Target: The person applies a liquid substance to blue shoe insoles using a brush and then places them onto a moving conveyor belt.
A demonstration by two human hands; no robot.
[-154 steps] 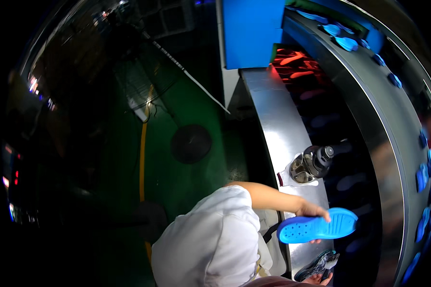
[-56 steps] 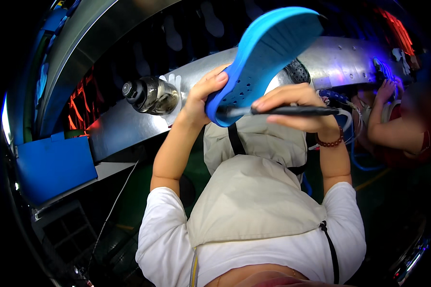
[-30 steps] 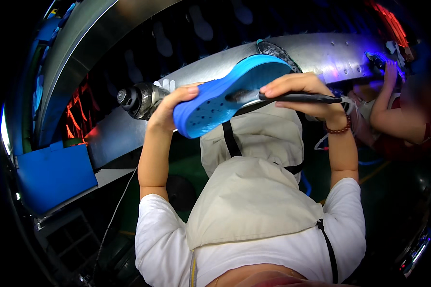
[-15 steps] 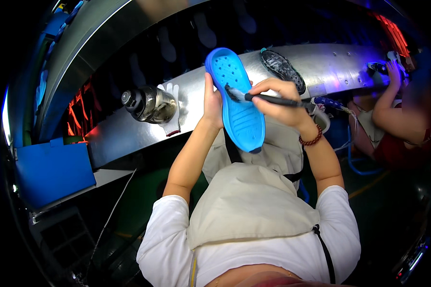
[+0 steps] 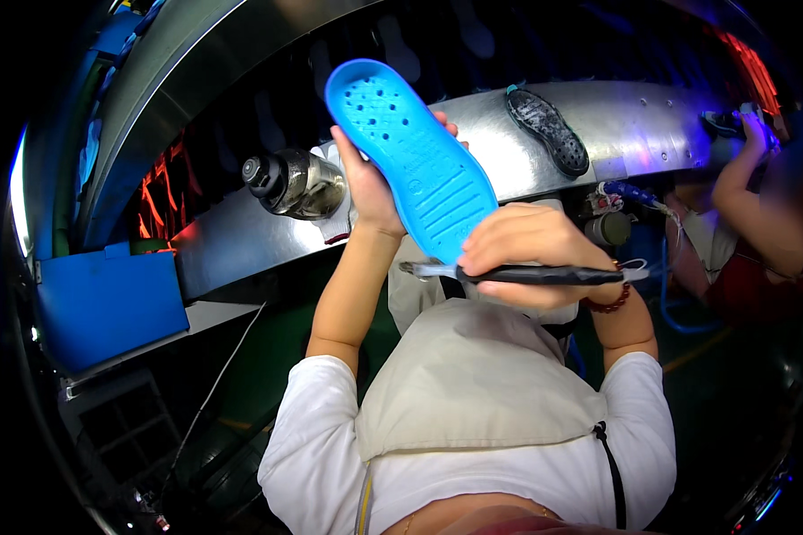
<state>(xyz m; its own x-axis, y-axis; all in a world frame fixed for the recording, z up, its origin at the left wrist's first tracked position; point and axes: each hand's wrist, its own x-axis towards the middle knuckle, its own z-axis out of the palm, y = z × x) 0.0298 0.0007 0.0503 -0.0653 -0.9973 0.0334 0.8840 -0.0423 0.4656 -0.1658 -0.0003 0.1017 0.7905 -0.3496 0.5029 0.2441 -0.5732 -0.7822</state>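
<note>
A bright blue shoe sole [image 5: 424, 169], with small holes at its far end and ridges at its near end, tilts up in front of me. My left hand [image 5: 375, 192] grips it from the left, thumb along the edge and fingertips showing past the right edge. In my right hand [image 5: 540, 250] is a black-handled brush [image 5: 553, 275], held almost level. Its pale head lies across the near end of the sole, pointing left; I cannot tell whether it touches. My right fingers are close to that end and hide part of it.
On the metal bench [image 5: 633, 111] lies a dark sole [image 5: 547, 131] with whitish smears. A dark bottle [image 5: 296, 183] stands on the left beside a white glove [image 5: 337, 223]. A blue box [image 5: 111, 308] is at far left; a co-worker's arm [image 5: 740, 178] is at right.
The brush has left the holed middle of the sole and come down to its near end, turning to point left. My left hand has moved the sole left and up.
</note>
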